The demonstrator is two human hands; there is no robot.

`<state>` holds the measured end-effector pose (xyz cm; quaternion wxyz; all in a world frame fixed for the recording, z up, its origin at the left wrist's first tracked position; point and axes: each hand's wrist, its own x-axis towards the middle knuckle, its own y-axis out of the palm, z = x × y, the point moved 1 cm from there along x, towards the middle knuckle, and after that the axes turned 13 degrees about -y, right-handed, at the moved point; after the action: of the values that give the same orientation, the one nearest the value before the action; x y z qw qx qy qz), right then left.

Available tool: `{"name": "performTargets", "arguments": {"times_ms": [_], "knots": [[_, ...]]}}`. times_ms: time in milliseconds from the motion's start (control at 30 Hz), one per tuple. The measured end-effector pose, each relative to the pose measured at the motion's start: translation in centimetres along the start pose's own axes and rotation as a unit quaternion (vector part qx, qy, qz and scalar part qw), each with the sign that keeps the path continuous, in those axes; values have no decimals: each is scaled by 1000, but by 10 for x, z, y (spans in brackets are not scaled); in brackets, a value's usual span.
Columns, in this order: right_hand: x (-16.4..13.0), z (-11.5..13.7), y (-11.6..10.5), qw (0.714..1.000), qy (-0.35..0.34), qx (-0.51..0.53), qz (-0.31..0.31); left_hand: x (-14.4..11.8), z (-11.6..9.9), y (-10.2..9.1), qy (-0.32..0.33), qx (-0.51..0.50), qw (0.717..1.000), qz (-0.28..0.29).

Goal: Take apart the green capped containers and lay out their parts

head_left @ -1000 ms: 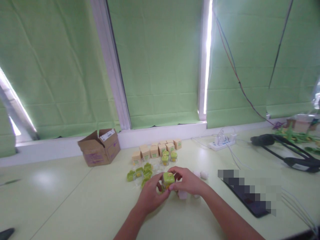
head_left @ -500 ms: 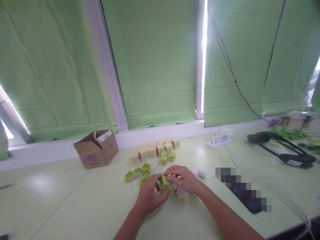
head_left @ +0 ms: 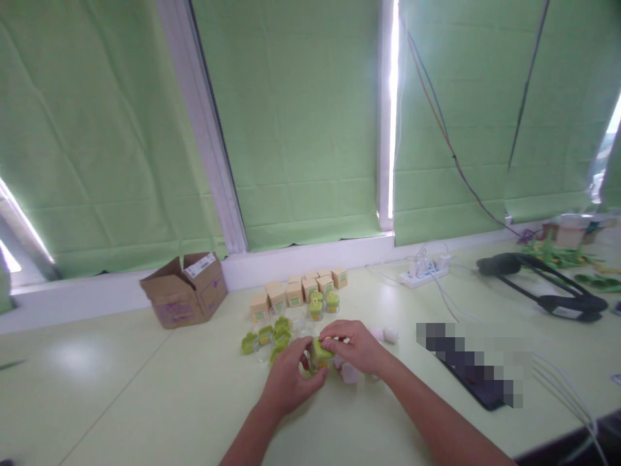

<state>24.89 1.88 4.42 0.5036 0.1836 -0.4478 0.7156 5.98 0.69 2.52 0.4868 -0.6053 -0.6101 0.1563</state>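
- L hand [head_left: 291, 377] grasps small jar [head_left: 319, 361] by its side, thumb nearest the camera, fingers round the far side.
- R hand [head_left: 356, 346] grasps the jar's green lid [head_left: 322, 348] from above, thumb + fingers at the top; exact finger contact partly hidden.
- Jar sits btwn both hands, low over pale table [head_left: 145, 401], near edge side of the group; can't tell if its base touches the tabletop.
- Loose green lids [head_left: 282, 335] lie just beyond L hand, w/ clear plastic bits mixed in.
- Two lidded jars [head_left: 315, 307] stand upright behind, in front of small tan boxes [head_left: 294, 294] grouped near the wall.
- Pale pink pieces [head_left: 350, 373] lie under/beside R hand; more pink-white ones [head_left: 391, 335] just past R wrist, details blurred.
- Big cardboard box [head_left: 187, 294] stands far L, flaps up.
- To R: dark phone-like slab [head_left: 490, 396], partly pixelated; power strip [head_left: 423, 277] w/ plugs + cables; black strap-like frame [head_left: 570, 304], well apart from hands.
- Bkgd: green blinds [head_left: 301, 123].
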Motion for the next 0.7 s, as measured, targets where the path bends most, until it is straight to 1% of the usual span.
{"name": "performTargets", "arguments": {"times_ms": [433,600,700], "knots": [[-1,-2,1,999,23,-22,0,0,-1,0,3,-1,1000,12],[-1,-3,0,999,38,-20,7,0,-2,-1,2,7,1000,26],[-2,-4,0,999,40,-17,3,0,-2,-1,5,14,1000,25]]}}
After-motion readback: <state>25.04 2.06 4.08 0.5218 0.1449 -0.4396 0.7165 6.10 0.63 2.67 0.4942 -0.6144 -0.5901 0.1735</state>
